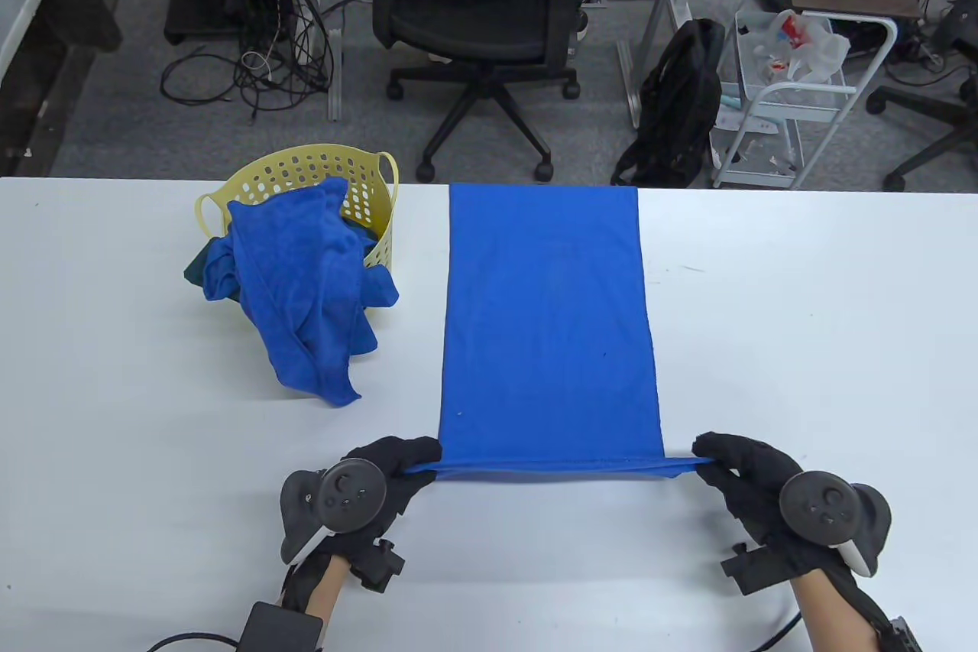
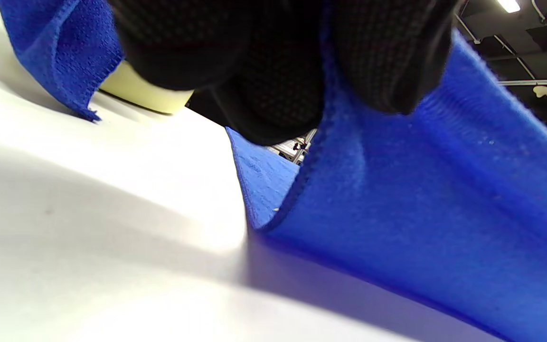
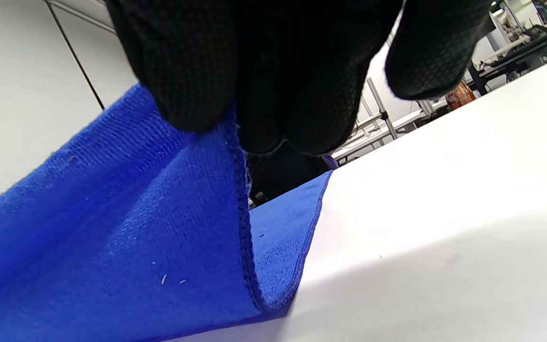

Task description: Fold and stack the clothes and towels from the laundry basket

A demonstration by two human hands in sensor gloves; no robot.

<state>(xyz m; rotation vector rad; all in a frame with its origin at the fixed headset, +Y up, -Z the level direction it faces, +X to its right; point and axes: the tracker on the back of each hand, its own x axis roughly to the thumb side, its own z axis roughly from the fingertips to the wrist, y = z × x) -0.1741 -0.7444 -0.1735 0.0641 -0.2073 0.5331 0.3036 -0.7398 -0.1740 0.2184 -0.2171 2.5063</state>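
A smooth blue towel (image 1: 546, 323) lies flat on the white table (image 1: 802, 346), its far edge at the table's back edge. My left hand (image 1: 409, 465) pinches its near left corner and my right hand (image 1: 707, 462) pinches its near right corner, both lifted slightly off the table, the near edge stretched between them. The left wrist view shows my fingertips (image 2: 273, 104) gripping the towel's hem (image 2: 397, 199). The right wrist view shows my fingertips (image 3: 273, 104) pinching the towel corner (image 3: 159, 228). A yellow laundry basket (image 1: 367, 201) at the back left holds a crumpled blue towel (image 1: 306, 285) that spills onto the table.
A dark green cloth (image 1: 197, 268) peeks out beside the basket. An office chair (image 1: 481, 17), a black backpack (image 1: 676, 109) and a white cart (image 1: 787, 94) stand on the floor beyond the table's far edge.
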